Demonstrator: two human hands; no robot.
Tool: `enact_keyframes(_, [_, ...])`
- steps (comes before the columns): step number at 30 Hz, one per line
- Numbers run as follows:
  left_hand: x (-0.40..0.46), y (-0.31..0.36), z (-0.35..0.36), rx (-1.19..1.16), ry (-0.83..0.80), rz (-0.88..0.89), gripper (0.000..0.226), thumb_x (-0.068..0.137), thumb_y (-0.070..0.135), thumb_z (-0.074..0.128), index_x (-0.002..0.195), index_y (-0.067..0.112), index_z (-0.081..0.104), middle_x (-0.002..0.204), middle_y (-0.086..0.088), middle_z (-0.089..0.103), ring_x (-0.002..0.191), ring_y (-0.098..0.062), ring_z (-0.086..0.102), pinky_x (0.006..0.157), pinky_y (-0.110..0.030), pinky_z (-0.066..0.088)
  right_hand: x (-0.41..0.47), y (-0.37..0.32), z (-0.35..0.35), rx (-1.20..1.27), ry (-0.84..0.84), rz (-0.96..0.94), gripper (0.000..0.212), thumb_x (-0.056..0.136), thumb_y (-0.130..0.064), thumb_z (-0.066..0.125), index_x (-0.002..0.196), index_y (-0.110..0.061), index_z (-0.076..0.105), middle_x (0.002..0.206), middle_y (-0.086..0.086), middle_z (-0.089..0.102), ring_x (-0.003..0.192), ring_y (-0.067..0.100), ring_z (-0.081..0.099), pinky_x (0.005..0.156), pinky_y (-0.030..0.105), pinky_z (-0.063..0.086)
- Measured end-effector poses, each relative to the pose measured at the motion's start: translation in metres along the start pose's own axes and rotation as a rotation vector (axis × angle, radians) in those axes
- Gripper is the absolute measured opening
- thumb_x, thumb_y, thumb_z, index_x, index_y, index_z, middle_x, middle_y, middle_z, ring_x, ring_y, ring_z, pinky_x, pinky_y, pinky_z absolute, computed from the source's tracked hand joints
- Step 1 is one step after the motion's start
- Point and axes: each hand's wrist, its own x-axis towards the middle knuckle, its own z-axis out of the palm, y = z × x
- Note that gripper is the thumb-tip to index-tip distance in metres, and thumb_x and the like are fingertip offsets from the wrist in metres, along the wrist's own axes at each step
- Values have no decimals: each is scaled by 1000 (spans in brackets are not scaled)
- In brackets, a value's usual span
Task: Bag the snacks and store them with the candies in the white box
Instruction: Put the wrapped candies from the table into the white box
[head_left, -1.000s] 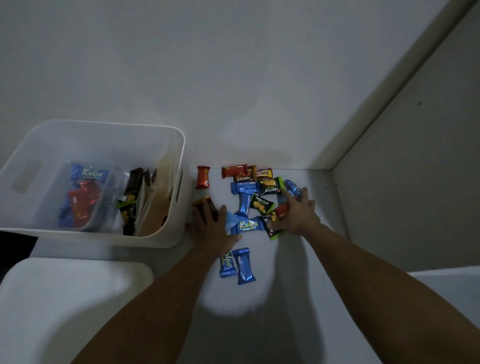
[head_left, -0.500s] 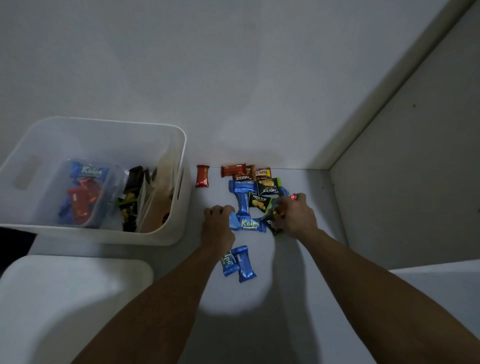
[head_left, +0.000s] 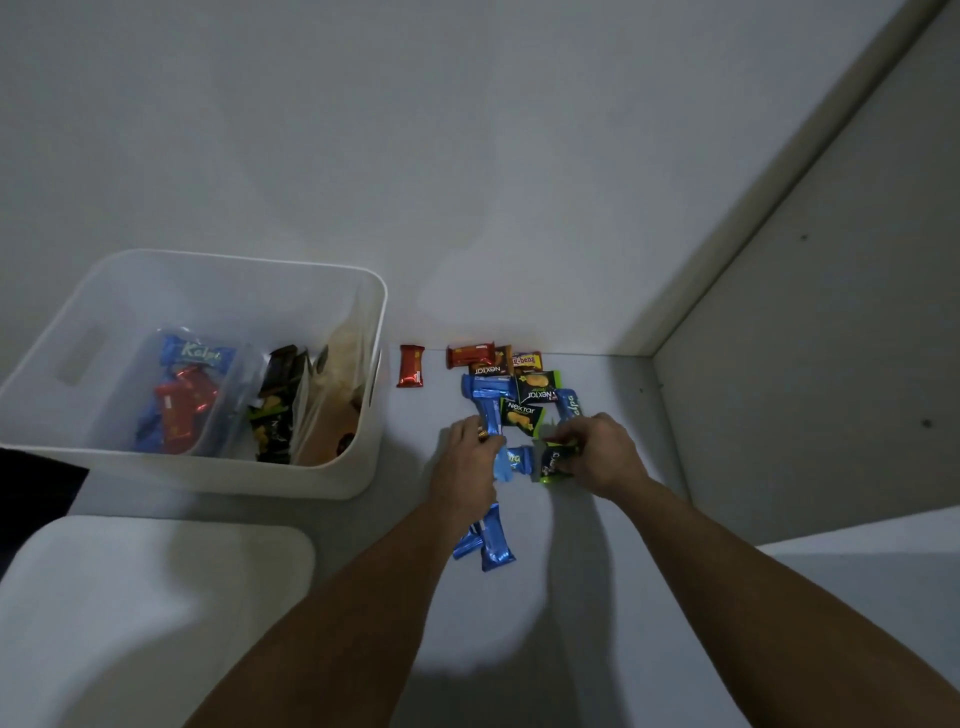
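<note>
The white box (head_left: 358, 480) was placed at the left, bagged snacks inside, its right wall near a red snack (head_left: 411, 366). A small wrapper was gripped in the curled left hand (head_left: 467, 467). A green-black packet (head_left: 551, 462) was pinched by the right hand (head_left: 597, 452). Bare surface was left toward the right wall.

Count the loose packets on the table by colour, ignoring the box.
Blue: 6
Black Nextar: 4, one pinched by right hand
Red: 2
Yellow-labelled: 1
Brown, barely visible in left hand: 1
Total: 14
</note>
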Motion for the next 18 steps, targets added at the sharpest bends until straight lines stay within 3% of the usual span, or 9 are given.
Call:
enact_keyframes(6, [0,7,6,142,-35,-16,69,80,22,71,141,17,39,143,-8,32,132,-26,28,107,-33,36,0,8,-11,27,-32,10,30,79,-18,75,108,-24,70,105,-1,67,91,19,63,78,34,53])
enact_keyframes(10, [-1,7,-1,73,1,-56,66,79,22,71,138,18,41,140,-7,37,128,-24,32,101,-32,40,2,3,-17,62,-23,33,26,75,-19,76,100,-25,71,101,0,68,93,20,62,72,27,45])
enact_keyframes(18, [5,13,-64,-126,80,-77,48,84,22,64,130,14,52,124,-8,54,112,-24,47,95,-38,45,-1,-32,-48,198,-11,44,29,72,-11,78,98,-21,71,91,2,66,87,24,63,69,28,48])
